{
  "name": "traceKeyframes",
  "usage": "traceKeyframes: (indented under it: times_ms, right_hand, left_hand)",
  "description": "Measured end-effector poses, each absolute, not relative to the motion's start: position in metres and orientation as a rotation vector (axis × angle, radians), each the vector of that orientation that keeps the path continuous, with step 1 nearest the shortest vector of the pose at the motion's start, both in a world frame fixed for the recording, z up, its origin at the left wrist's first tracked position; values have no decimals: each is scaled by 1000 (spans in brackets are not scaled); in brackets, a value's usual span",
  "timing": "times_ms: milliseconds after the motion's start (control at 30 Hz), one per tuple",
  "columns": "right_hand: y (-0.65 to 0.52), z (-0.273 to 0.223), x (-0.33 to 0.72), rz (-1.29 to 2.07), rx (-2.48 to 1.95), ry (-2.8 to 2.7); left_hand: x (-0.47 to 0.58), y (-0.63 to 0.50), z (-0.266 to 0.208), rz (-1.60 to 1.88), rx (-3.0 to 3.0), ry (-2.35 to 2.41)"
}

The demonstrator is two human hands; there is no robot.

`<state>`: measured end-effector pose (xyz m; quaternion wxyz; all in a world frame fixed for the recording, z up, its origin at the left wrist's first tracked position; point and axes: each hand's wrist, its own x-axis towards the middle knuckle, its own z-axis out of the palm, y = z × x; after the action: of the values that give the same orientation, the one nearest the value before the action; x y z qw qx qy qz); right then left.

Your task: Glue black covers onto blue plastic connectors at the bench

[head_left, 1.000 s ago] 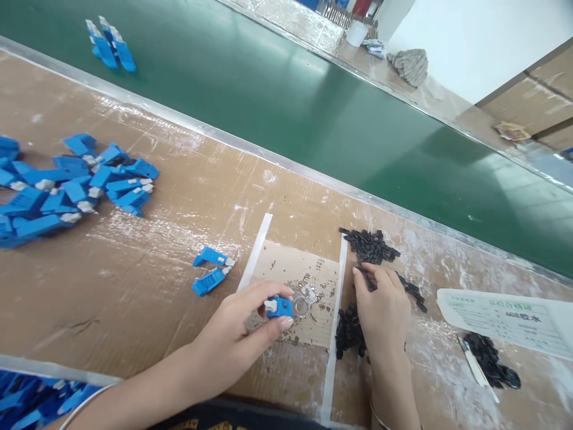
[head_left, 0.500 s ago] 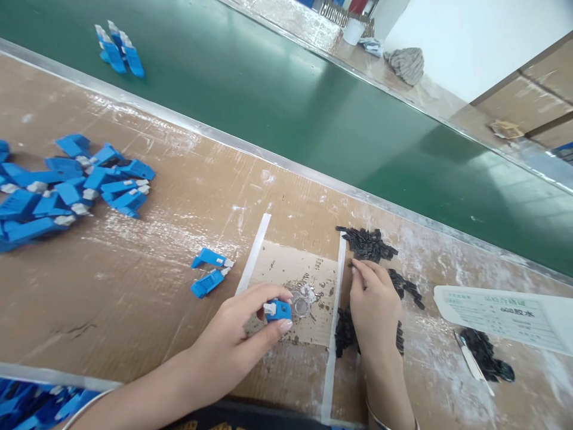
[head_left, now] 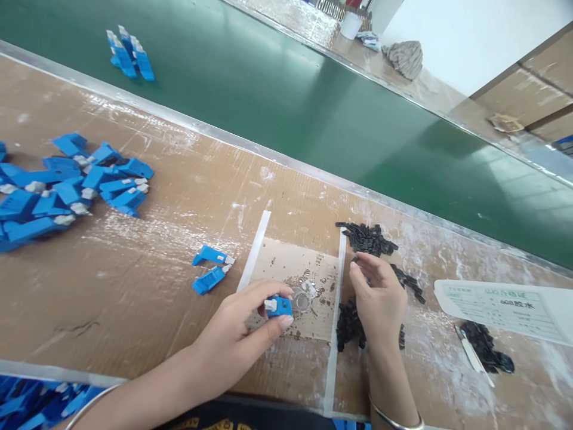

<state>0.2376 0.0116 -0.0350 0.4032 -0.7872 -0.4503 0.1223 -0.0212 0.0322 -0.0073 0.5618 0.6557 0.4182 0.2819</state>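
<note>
My left hand (head_left: 250, 325) is closed around a blue plastic part with a light-grey tip (head_left: 281, 306), held between thumb and fingers over a cardboard pad. My right hand (head_left: 380, 292) pinches a small black piece (head_left: 356, 260) at its fingertips, mostly hidden by the fingers. Around that hand lie loose black pieces: a pile (head_left: 369, 240) beyond it, and another pile (head_left: 349, 325) partly covered by it. On the pad (head_left: 286, 257), beside the left fingertips, sits a clear round dish (head_left: 302, 300) among brown spots. Left of the pad rest two blue parts (head_left: 209, 279) with grey tips.
A heap of blue parts (head_left: 67, 185) covers the table's left side. Several more stand on the green belt (head_left: 268, 101). To the right are a printed label sheet (head_left: 505, 307), a white-handled blade (head_left: 472, 355) and black scraps (head_left: 486, 346). More blue parts (head_left: 40, 403) lie below the near edge.
The blue parts on the belt have shifted slightly right. My right hand has turned a little, its fingers still pinched near the black pile. My left hand keeps its hold, almost unmoved.
</note>
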Motion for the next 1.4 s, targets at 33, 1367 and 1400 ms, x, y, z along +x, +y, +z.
traceKeyframes:
  times_ms: [33, 1367, 1400]
  right_hand:
    - [8, -31, 236, 372, -1925, -1115]
    - [-27, 3, 198, 44, -1494, -2334]
    - [-26, 3, 198, 35, -1492, -2336]
  left_hand:
    - [-21, 33, -6, 662, 1538, 983]
    - [-17, 13, -17, 640, 928, 930]
    - [-17, 13, -17, 636, 924, 932]
